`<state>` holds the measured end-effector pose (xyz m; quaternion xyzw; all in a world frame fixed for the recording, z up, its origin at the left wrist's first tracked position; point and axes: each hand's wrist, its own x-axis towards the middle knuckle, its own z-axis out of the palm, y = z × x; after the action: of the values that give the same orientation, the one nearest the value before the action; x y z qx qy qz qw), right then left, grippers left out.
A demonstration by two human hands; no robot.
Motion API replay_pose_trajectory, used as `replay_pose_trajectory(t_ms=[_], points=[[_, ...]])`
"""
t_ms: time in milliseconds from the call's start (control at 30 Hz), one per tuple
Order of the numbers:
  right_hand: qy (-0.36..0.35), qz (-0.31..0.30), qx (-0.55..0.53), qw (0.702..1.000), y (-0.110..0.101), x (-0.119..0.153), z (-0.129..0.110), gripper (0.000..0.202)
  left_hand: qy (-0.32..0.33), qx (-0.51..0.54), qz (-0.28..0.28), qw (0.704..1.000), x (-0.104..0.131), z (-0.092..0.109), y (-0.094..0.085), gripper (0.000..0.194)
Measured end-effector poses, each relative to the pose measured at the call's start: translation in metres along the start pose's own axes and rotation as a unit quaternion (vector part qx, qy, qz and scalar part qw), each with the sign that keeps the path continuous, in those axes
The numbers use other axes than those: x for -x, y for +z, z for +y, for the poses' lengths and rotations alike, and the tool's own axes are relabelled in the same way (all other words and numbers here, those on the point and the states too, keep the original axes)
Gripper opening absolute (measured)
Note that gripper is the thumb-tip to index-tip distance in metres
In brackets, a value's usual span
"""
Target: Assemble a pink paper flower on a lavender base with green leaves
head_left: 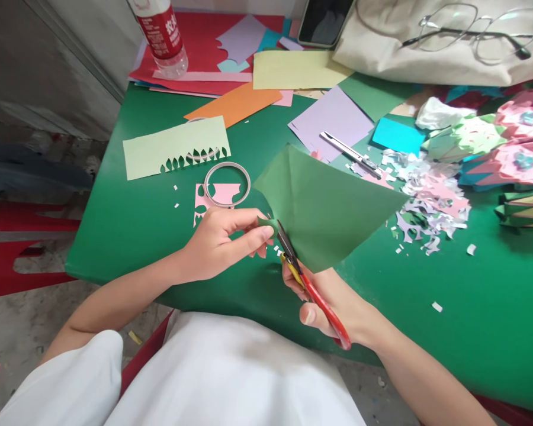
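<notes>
My left hand (231, 242) pinches the left edge of a sheet of green paper (324, 201) between thumb and fingers. The sheet is raised over the table and spreads out to the right, past the scissors. In my right hand (324, 296) are scissors (313, 293) with one red handle and a yellow part beside it. Their dark blades reach the paper edge close to my left fingertips. How far the blades are apart is hard to see. Under my left hand lies a piece of pink paper (224, 195) with cutouts, partly covered by a ring of tape (227, 184).
On the green table (484, 331) lie light green paper (173, 148) with leaf-shaped cutouts, purple sheets (331, 121), a box cutter (350, 154) and paper scraps (435, 195). Folded paper flowers (519, 142) stand at right. A bottle (162, 38), a phone (324, 21) and glasses (466, 35) are behind.
</notes>
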<state>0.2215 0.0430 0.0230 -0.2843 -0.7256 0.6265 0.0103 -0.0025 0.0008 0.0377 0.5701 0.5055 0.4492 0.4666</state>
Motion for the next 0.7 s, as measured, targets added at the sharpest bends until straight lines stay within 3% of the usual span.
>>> replay_pose_trajectory(t_ms=[167,333,700], points=[[0.015,0.001,-0.010,1.000,-0.001,0.000,0.002,0.081,-0.013,-0.006,-0.007,1.000,0.000,0.001,0.000,0.031],[0.007,0.042,0.012,0.999,-0.002,-0.001,0.001,0.078,-0.040,-0.014,-0.021,0.999,-0.002,0.004,-0.002,0.032],[0.005,0.057,0.024,0.998,-0.004,-0.001,0.014,0.077,-0.094,-0.008,-0.082,0.992,-0.005,0.010,-0.015,0.026]])
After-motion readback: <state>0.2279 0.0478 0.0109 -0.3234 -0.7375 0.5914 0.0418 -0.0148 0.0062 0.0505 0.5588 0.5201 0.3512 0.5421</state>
